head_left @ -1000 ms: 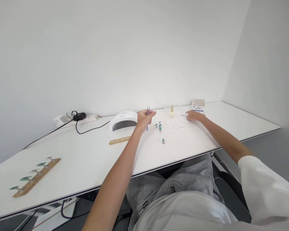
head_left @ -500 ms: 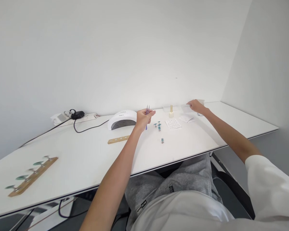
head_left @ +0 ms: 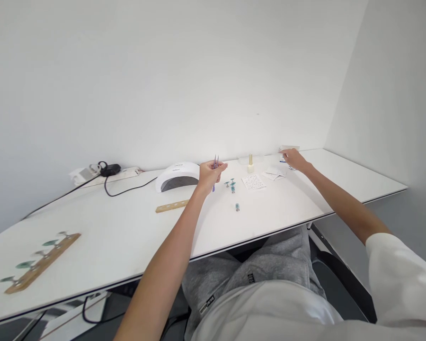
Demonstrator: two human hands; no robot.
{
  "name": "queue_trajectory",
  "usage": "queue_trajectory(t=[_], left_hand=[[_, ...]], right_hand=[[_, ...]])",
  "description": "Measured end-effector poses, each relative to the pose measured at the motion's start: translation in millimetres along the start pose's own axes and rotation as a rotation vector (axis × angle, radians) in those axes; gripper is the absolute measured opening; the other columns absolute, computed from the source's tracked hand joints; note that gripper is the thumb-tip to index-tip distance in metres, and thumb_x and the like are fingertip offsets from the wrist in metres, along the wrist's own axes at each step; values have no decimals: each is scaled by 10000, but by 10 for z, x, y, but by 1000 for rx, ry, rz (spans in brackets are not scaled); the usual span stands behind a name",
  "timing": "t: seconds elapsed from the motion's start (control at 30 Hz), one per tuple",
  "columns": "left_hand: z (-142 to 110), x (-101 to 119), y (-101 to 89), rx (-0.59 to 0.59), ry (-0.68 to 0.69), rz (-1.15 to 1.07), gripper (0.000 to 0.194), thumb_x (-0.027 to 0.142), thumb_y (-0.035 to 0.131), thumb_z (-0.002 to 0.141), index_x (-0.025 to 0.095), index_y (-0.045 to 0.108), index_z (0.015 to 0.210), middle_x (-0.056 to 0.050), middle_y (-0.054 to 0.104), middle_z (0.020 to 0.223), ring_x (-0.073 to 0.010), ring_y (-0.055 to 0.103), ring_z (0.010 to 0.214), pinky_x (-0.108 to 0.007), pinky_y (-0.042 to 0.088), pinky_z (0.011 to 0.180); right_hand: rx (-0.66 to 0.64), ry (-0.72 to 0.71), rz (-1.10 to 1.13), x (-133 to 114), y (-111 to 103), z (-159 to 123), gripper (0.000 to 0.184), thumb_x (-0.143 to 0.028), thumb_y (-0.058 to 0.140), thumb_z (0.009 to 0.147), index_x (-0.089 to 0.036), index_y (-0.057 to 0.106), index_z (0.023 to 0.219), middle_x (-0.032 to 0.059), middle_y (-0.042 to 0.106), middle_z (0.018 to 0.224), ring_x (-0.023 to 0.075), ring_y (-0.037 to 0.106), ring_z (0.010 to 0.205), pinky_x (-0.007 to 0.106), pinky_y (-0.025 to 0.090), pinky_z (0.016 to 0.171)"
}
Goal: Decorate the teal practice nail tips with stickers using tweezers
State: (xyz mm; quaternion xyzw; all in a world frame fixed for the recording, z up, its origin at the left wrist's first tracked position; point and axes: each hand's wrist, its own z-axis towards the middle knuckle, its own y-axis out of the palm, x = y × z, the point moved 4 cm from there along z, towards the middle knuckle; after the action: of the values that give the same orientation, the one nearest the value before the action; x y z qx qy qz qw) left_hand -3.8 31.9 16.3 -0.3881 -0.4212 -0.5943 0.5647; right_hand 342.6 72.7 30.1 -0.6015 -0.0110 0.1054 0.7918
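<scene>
My left hand (head_left: 209,173) is held above the white table (head_left: 128,237) with its fingers closed on purple tweezers (head_left: 215,164), tips pointing up. Just right of it lie three small teal nail stands (head_left: 231,184), and one more (head_left: 237,207) sits nearer me. My right hand (head_left: 294,159) reaches to the far right and touches a small white box (head_left: 288,149); its fingers are partly curled and I cannot make out a grip. A dotted sticker sheet (head_left: 253,182) and small white packets (head_left: 274,173) lie between the hands. A small gold-capped bottle (head_left: 250,164) stands behind them.
A white nail lamp (head_left: 176,176) sits left of my left hand, its cable running to a power strip (head_left: 102,172) by the wall. A wooden strip (head_left: 172,206) lies in front of it. At the far left, a wooden holder with teal stands (head_left: 35,265).
My right hand lifted off the table by the packets and moved back and right to the white box. My left hand kept the tweezers in place. The view shifted slightly.
</scene>
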Motion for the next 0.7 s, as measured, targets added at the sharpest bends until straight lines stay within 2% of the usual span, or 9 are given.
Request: queue_trajectory(t=[0.03, 0.1, 0.23, 0.3, 0.37, 0.47, 0.57, 0.7], left_hand=[[1, -4, -3, -1, -1, 2, 242, 267, 743, 617, 155, 531, 648, 94, 298, 428, -20, 222, 350, -192, 162, 360], [-2, -3, -6, 1, -5, 9, 237, 265, 740, 620, 155, 532, 654, 95, 297, 429, -20, 220, 352, -192, 161, 362], [-20, 25, 3, 9, -11, 15, 236, 264, 736, 626, 157, 527, 650, 96, 292, 434, -19, 215, 355, -191, 154, 365], [-28, 40, 14, 6, -11, 10, 235, 261, 733, 629, 156, 522, 641, 95, 290, 434, -17, 212, 354, -190, 151, 366], [-33, 49, 22, 2, -8, 5, 235, 256, 730, 628, 156, 517, 630, 95, 288, 430, -17, 214, 351, -189, 151, 366], [-33, 51, 21, 0, -1, -1, 241, 261, 732, 627, 156, 514, 624, 96, 288, 425, -18, 217, 351, -189, 153, 366], [-27, 47, 14, 3, 0, 3, 247, 271, 735, 626, 157, 516, 629, 96, 293, 425, -19, 219, 353, -188, 154, 364], [-17, 47, 10, 7, 1, -1, 234, 263, 729, 629, 156, 521, 634, 95, 299, 423, -20, 224, 352, -190, 160, 364]], right_hand=[[-5, 2, 11, -29, 82, -24, 431, -235, 349, 956, -129, 547, 1323, 154, 617, 1252, 286, 568, 1098, 385, 408, 941], [-107, -36, 32, -100, 281, -68, 400, -308, 407, 947, -140, 604, 1252, 137, 600, 1289, 280, 543, 1169, 366, 394, 981], [-165, -119, 2, -189, 481, -112, 504, -468, 527, 879, -194, 563, 1301, 117, 541, 1369, 307, 454, 1287, 407, 321, 1074], [-199, -131, -12, -212, 497, -105, 582, -442, 596, 831, -240, 497, 1367, 99, 502, 1410, 316, 448, 1291, 428, 333, 1069], [-289, -115, -25, -238, 505, -83, 692, -376, 682, 756, -283, 452, 1402, 92, 502, 1407, 324, 493, 1243, 433, 389, 1021], [-409, -83, -60, -305, 520, -30, 785, -274, 753, 661, -319, 464, 1389, 90, 531, 1368, 330, 561, 1151, 425, 452, 934], [-451, -113, -122, -387, 560, 10, 781, -182, 734, 648, -349, 479, 1368, 81, 530, 1357, 323, 576, 1121, 420, 463, 891], [-421, -177, -155, -430, 613, 3, 680, -130, 640, 721, -339, 497, 1353, 83, 540, 1328, 291, 584, 1104, 378, 471, 850]])
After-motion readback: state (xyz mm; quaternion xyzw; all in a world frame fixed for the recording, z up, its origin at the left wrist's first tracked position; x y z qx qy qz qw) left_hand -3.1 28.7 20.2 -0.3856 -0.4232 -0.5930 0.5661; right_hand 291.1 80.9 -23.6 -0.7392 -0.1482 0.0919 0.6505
